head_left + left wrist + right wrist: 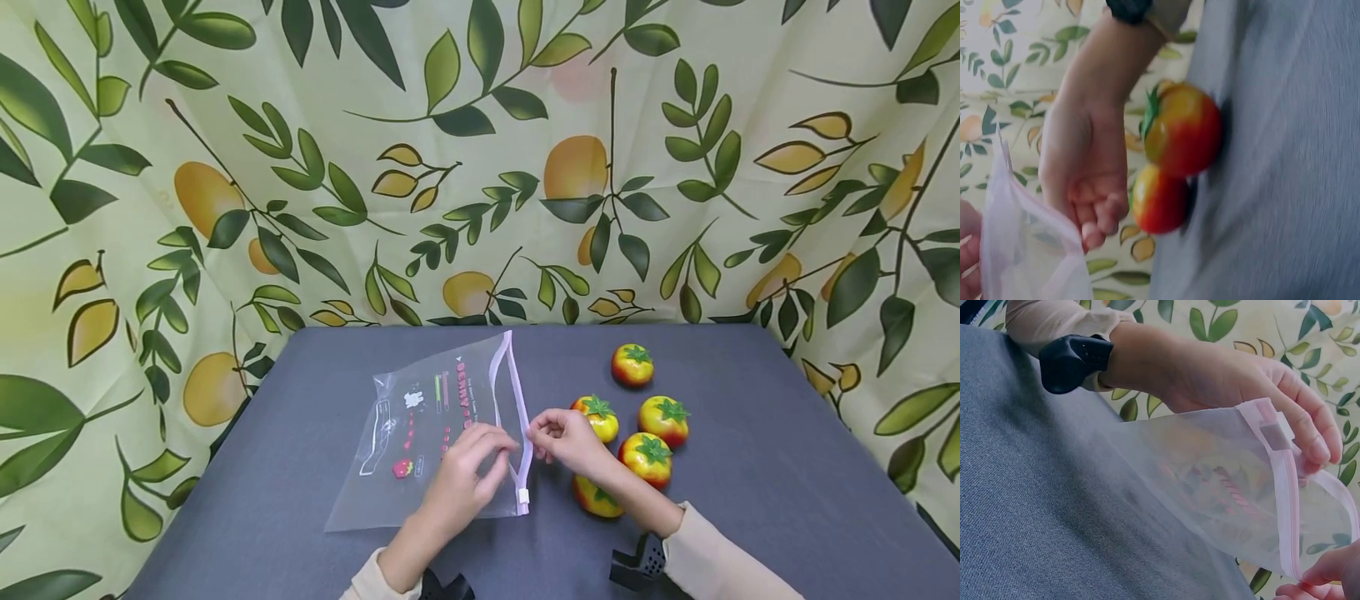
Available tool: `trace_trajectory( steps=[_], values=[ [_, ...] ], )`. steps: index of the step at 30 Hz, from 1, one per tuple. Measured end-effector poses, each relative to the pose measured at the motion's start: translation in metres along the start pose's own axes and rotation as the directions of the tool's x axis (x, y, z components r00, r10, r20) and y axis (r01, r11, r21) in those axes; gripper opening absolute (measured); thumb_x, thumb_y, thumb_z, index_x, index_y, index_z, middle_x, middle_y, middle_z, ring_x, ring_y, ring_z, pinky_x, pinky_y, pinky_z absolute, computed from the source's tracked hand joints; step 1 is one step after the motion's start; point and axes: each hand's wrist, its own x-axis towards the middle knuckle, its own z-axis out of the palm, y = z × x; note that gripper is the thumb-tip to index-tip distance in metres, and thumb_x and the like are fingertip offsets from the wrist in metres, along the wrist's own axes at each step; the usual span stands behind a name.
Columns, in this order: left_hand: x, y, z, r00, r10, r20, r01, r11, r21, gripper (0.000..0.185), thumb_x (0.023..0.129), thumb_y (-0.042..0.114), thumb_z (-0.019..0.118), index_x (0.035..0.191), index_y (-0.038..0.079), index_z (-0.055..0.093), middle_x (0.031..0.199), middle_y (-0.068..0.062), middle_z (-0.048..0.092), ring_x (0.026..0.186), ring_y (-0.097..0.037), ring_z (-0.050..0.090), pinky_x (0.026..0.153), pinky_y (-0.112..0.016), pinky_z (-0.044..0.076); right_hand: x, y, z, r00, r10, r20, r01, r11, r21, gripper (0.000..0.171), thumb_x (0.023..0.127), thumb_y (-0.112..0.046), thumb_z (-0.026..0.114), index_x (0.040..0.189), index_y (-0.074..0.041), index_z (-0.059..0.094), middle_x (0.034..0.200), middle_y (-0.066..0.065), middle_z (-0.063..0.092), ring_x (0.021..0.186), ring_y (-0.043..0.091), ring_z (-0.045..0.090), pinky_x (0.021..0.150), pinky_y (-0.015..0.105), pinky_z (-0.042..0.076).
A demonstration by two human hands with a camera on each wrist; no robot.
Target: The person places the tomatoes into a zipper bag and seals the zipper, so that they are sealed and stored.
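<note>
A leafy printed cloth [468, 92] hangs beyond the bag, and a grey counter [742, 500] spreads under and around it. The clear zip bag [378, 492] lies there with its mouth parted and raised, facing the fruits. Both arms reach toward that mouth from the near side of the bag, pale sleeves ending at the wrists. The right hand [567, 439] is bent inward at the bag's right edge, thumb and fingers curled together, pinching the outer zip strip. The left hand [467, 472] arches over the bag near its mouth, fingers loosely curved; whether they grasp the inner lip I cannot tell. Five red-and-yellow fruits [662, 427] sit right of the bag. A white slider [522, 497] sits at the bag's near corner.
</note>
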Motion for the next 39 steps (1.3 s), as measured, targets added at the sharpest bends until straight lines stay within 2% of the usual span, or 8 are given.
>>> trace_trajectory(
  steps=[6,10,13,17,23,27,31,39],
  values=[
    [0.0,0.009,0.006,0.957,-0.277,-0.086,0.24,0.922,-0.305,0.014,0.078,-0.008,0.068,0.089,0.001,0.066,0.088,-0.012,0.062,0.081,-0.01,0.06,0.077,-0.017,0.053,-0.001,-0.001,0.0,1.0,0.011,-0.019,-0.012,1.0,-0.01,0.017,0.089,-0.007,0.063,0.09,0.01,0.061,0.067,0.023,0.059,0.052,0.003,0.051,0.051,0.022,0.05],
    [0.002,0.009,0.004,0.846,-0.533,0.014,0.448,0.697,-0.559,0.026,0.077,-0.014,0.064,0.101,-0.011,0.056,0.094,-0.023,0.055,0.078,-0.001,0.057,0.072,-0.014,0.053,-0.001,-0.003,0.001,0.999,0.022,-0.036,-0.022,1.0,-0.009,0.017,0.089,-0.007,0.064,0.09,0.01,0.061,0.067,0.023,0.06,0.052,0.004,0.05,0.049,0.022,0.048],
    [0.004,0.007,0.001,0.751,-0.65,0.12,0.575,0.553,-0.603,0.032,0.08,-0.013,0.062,0.111,-0.014,0.054,0.096,-0.03,0.057,0.077,0.001,0.057,0.071,-0.01,0.051,-0.002,-0.003,0.002,0.998,0.036,-0.055,-0.037,0.999,-0.015,0.016,0.088,-0.006,0.065,0.09,0.009,0.061,0.067,0.022,0.061,0.051,0.004,0.05,0.049,0.02,0.047],
    [0.007,0.006,-0.002,0.706,-0.678,0.202,0.653,0.514,-0.556,0.026,0.086,-0.007,0.059,0.111,-0.015,0.057,0.095,-0.029,0.061,0.077,0.001,0.057,0.073,-0.01,0.05,-0.001,-0.003,0.002,0.995,0.05,-0.091,-0.053,0.998,-0.03,0.011,0.086,-0.003,0.063,0.087,0.008,0.061,0.065,0.016,0.061,0.05,0.003,0.05,0.049,0.018,0.046],
    [0.01,0.004,-0.007,0.65,-0.718,0.247,0.684,0.412,-0.603,0.025,0.095,0.003,0.052,0.11,-0.017,0.052,0.081,0.008,0.055,0.073,0.003,0.051,0.067,-0.01,0.043,0.0,-0.002,0.002,0.99,0.064,-0.127,-0.07,0.997,-0.04,0.008,0.083,-0.001,0.061,0.083,0.008,0.061,0.063,0.008,0.06,0.049,0.003,0.05,0.047,0.018,0.044],
    [0.012,0.002,-0.011,0.651,-0.712,0.261,0.657,0.357,-0.665,0.018,0.098,0.008,0.047,0.105,-0.008,0.05,0.076,0.014,0.048,0.069,0.003,0.044,0.061,-0.011,0.037,-0.001,-0.003,0.001,0.987,0.064,-0.144,-0.07,0.997,-0.032,0.009,0.083,-0.002,0.063,0.082,0.007,0.061,0.063,0.005,0.058,0.049,0.003,0.049,0.048,0.018,0.044],
    [0.013,0.0,-0.016,0.682,-0.696,0.225,0.574,0.319,-0.754,0.005,0.099,0.009,0.045,0.101,0.008,0.05,0.081,0.013,0.051,0.076,0.002,0.049,0.074,-0.011,0.044,-0.001,-0.004,0.001,0.986,0.068,-0.154,-0.071,0.997,-0.018,0.009,0.083,-0.001,0.064,0.081,0.008,0.061,0.063,0.006,0.058,0.049,0.002,0.048,0.049,0.017,0.045],
    [0.012,-0.001,-0.016,0.707,-0.683,0.182,0.525,0.335,-0.782,0.005,0.1,0.008,0.044,0.1,0.011,0.048,0.08,0.013,0.05,0.076,0.003,0.049,0.074,-0.011,0.044,-0.002,-0.004,0.001,0.992,0.047,-0.118,-0.046,0.999,0.01,0.015,0.088,-0.006,0.064,0.084,0.008,0.059,0.066,0.016,0.059,0.051,0.003,0.048,0.05,0.017,0.045]
  ],
)
